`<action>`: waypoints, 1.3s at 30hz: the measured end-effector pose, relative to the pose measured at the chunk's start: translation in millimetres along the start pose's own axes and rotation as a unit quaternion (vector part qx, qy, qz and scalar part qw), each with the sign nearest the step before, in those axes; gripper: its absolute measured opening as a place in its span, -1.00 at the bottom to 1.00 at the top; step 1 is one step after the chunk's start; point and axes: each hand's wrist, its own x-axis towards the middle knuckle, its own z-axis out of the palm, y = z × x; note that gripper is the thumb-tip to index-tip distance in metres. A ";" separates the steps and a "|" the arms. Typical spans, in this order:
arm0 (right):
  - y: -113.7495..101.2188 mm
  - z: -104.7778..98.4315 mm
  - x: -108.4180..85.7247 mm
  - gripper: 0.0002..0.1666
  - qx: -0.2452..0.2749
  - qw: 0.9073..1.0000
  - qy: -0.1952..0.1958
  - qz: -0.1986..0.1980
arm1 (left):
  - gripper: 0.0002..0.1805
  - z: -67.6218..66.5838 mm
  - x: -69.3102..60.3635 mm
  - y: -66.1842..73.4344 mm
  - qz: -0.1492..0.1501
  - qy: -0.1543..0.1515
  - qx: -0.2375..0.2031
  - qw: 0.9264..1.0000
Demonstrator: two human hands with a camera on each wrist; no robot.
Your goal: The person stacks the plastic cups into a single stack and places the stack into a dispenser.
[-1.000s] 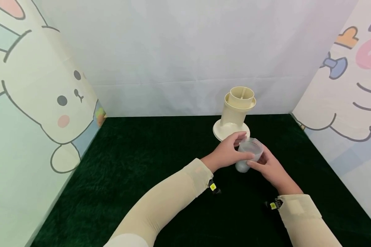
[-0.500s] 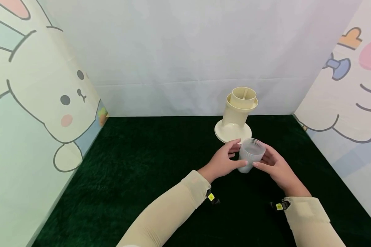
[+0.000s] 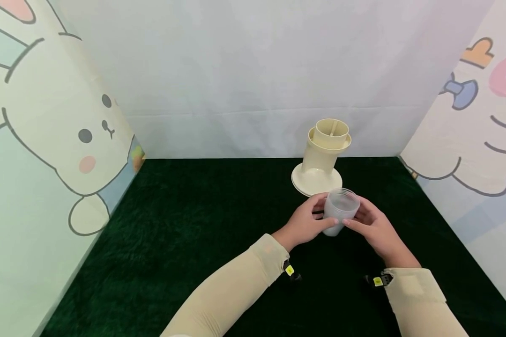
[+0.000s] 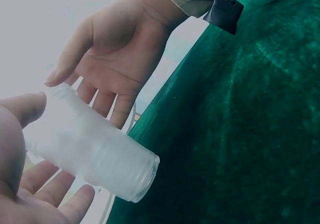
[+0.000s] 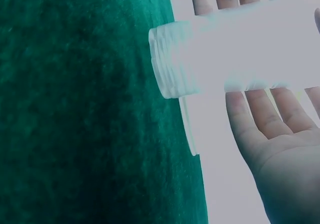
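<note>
A stack of translucent plastic cups [image 3: 339, 210] stands between my two hands, its mouth tilted a little towards the far side. My left hand [image 3: 304, 223] holds it from the left, with the thumb at the near side and the fingers behind. On the other side my right hand [image 3: 376, 230] holds it in the same way. In the left wrist view several nested rims show at the end of the cups [image 4: 135, 176]. The right wrist view shows the fingers of both hands along the sides of the cups [image 5: 175, 58]. Parts of the fingers are hidden behind the stack.
Just beyond the cups, a cream plastic stand [image 3: 320, 157] with a round base and a tube-shaped top stands on the dark green cloth [image 3: 194, 210]. A pale curtain [image 3: 253, 70] rises behind, and cartoon-printed panels [image 3: 59, 117] flank both sides.
The left fingers first drew back slightly from the cups' rim and now lie lower against their side. The right hand stays on the stack, which has barely moved.
</note>
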 end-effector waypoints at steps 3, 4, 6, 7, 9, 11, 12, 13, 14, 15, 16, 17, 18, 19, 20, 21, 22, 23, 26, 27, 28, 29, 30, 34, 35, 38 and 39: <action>-5.1 -0.5 4.3 -0.21 -0.005 1.000 -0.004 -0.004 | -0.27 -4.7 4.2 3.6 -0.002 -0.003 -0.007 1.000; -7.8 -1.1 6.2 -0.21 -0.007 1.000 -0.005 -0.005 | -0.27 -6.9 6.0 5.6 0.000 -0.006 -0.008 1.000; -14.1 -2.9 10.5 -0.21 -0.015 1.000 -0.005 -0.009 | -0.27 -11.5 10.0 9.7 0.008 -0.010 -0.012 1.000; -17.6 -4.0 13.0 -0.21 -0.020 1.000 -0.006 -0.010 | -0.27 -14.0 11.9 12.5 0.012 -0.011 -0.014 1.000; -25.3 -6.1 18.1 -0.23 -0.029 1.000 -0.005 -0.011 | -0.28 -18.6 15.7 18.2 0.023 -0.014 -0.017 1.000; -33.8 -9.1 22.4 -0.23 -0.037 0.999 -0.006 -0.017 | -0.29 -21.6 20.5 24.5 0.034 -0.017 -0.021 0.999; -38.2 -10.7 24.5 -0.23 -0.041 0.999 -0.005 -0.022 | -0.29 -22.9 22.8 28.2 0.039 -0.018 -0.022 0.999; -42.9 -12.2 26.4 -0.23 -0.048 0.999 -0.004 -0.026 | -0.29 -24.2 25.5 31.5 0.043 -0.019 -0.023 0.999; -47.5 -13.3 28.6 -0.23 -0.052 0.998 -0.003 -0.030 | -0.30 -25.5 28.3 34.6 0.049 -0.020 -0.022 0.998; -52.3 -14.6 30.8 -0.22 -0.057 0.998 -0.002 -0.036 | -0.30 -27.0 31.2 38.0 0.054 -0.021 -0.021 0.998; -57.0 -15.6 33.2 -0.22 -0.061 0.997 -0.001 -0.041 | -0.31 -28.9 34.2 41.6 0.058 -0.022 -0.018 0.998; -62.0 -16.4 35.8 -0.23 -0.067 0.997 0.003 -0.044 | -0.32 -31.1 37.1 45.4 0.061 -0.023 -0.014 0.998; -67.1 -17.0 38.7 -0.23 -0.070 0.996 0.005 -0.046 | -0.32 -33.6 39.4 50.4 0.065 -0.022 -0.009 0.998; -72.1 -17.3 41.8 -0.23 -0.074 0.996 0.007 -0.047 | -0.33 -36.1 42.0 54.9 0.070 -0.022 -0.005 0.997; -76.9 -17.6 45.1 -0.23 -0.075 0.996 0.009 -0.050 | -0.34 -38.7 44.5 59.5 0.073 -0.023 0.000 0.997; -81.8 -18.3 48.4 -0.24 -0.078 0.995 0.011 -0.053 | -0.35 -41.2 46.9 64.1 0.074 -0.022 0.004 0.997; -86.7 -18.6 51.7 -0.25 -0.078 0.995 0.014 -0.054 | -0.35 -43.7 49.2 69.0 0.073 -0.021 0.011 0.997; -91.4 -19.3 54.8 -0.24 -0.082 0.995 0.016 -0.058 | -0.35 -46.0 51.6 73.8 0.075 -0.020 0.019 0.997; -105.5 -22.3 63.6 -0.23 -0.097 0.993 0.018 -0.066 | -0.32 -52.6 58.6 87.0 0.071 -0.013 0.044 0.996; -110.2 -23.7 66.3 -0.22 -0.104 0.992 0.018 -0.065 | -0.30 -54.8 61.1 91.3 0.069 -0.011 0.053 0.996; -115.1 -25.1 68.9 -0.21 -0.113 0.991 0.019 -0.063 | -0.30 -57.1 63.7 95.5 0.069 -0.011 0.057 0.996; -119.6 -27.0 71.8 -0.20 -0.120 0.991 0.018 -0.061 | -0.29 -59.5 66.4 99.5 0.070 -0.012 0.059 0.996; -124.0 -29.0 74.6 -0.20 -0.125 0.990 0.017 -0.058 | -0.29 -61.7 69.1 103.3 0.069 -0.013 0.059 0.996; -139.0 -36.6 85.5 -0.19 -0.137 0.989 0.011 -0.052 | -0.32 -69.7 79.7 116.6 0.072 -0.026 0.044 0.996; -142.0 -38.2 88.7 -0.19 -0.136 0.989 0.008 -0.053 | -0.32 -71.6 81.8 119.9 0.071 -0.026 0.043 0.996; -151.6 -42.0 96.9 -0.18 -0.139 0.989 0.009 -0.053 | -0.34 -75.9 88.6 129.4 0.072 -0.019 0.044 0.996; -154.7 -43.1 99.4 -0.17 -0.141 0.989 0.011 -0.054 | -0.34 -77.0 90.7 133.0 0.074 -0.014 0.049 0.996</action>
